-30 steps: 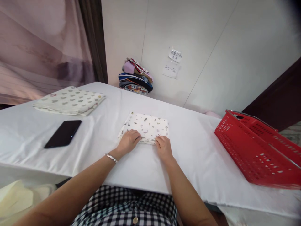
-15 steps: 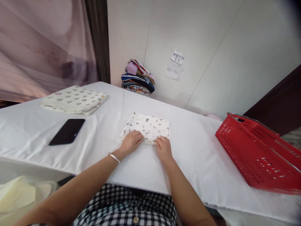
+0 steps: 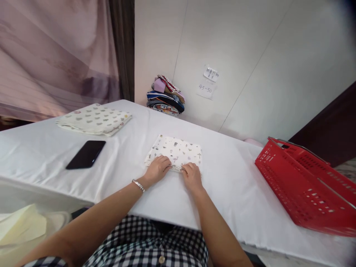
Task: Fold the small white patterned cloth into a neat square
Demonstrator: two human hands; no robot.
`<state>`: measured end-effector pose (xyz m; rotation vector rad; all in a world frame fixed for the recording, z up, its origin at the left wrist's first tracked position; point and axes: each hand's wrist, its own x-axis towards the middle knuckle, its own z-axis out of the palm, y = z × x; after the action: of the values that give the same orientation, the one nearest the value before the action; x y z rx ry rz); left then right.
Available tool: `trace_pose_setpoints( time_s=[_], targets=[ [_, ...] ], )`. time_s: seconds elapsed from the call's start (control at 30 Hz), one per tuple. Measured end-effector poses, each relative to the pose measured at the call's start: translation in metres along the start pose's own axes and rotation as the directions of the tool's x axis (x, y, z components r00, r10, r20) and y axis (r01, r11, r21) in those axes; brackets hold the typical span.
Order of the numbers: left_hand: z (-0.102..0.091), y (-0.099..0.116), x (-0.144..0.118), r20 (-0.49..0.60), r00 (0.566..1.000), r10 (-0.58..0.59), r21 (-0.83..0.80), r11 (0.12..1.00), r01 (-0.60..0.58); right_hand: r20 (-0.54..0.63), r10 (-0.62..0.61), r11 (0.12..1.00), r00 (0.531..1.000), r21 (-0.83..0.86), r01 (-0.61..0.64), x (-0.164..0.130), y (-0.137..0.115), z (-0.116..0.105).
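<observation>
A small folded white cloth [image 3: 180, 149], printed with little grey and coloured figures, lies flat in front of me. On its near left edge, my left hand [image 3: 158, 168] grips the layers with fingers curled. My right hand [image 3: 192, 175] pinches the same near edge further right. Several fabric layers show between the two hands; the thumbs are partly hidden. Further left lies a larger folded white cloth [image 3: 96, 119] with grey heart-like shapes, touched by neither hand.
The white-covered table [image 3: 230, 178] carries a black phone [image 3: 86, 154] at left and a red perforated basket [image 3: 306, 185] at right. A pile of folded fabrics [image 3: 166, 97] is at the far edge by the wall, where paper notes [image 3: 206, 89] hang.
The whole view has shifted slightly, so the table's things appear a little further right. Both hands stay on the cloth's near edge, with the right hand slightly closer to the left.
</observation>
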<state>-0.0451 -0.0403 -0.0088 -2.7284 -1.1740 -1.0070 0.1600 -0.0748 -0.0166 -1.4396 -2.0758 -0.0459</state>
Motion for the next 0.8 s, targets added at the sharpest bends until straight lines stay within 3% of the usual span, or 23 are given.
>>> trace_pose_setpoints(
  time_s=[0.47, 0.67, 0.8],
  targets=[
    [-0.016, -0.007, -0.010, 0.008, 0.999, -0.032, 0.009, 0.999, 0.032, -0.059, -0.063, 0.996, 0.996, 0.054, 0.066, -0.011, 0.004, -0.006],
    [-0.036, -0.030, -0.030, -0.039, 0.993, -0.113, 0.009, 0.994, 0.114, -0.096, 0.084, 0.992, 0.992, 0.100, -0.074, -0.020, 0.020, -0.022],
    [-0.044, -0.041, -0.040, -0.098, 0.952, -0.290, -0.048, 0.957, 0.287, -0.190, 0.256, 0.963, 0.948, 0.137, -0.233, -0.024, 0.032, -0.023]
  ],
)
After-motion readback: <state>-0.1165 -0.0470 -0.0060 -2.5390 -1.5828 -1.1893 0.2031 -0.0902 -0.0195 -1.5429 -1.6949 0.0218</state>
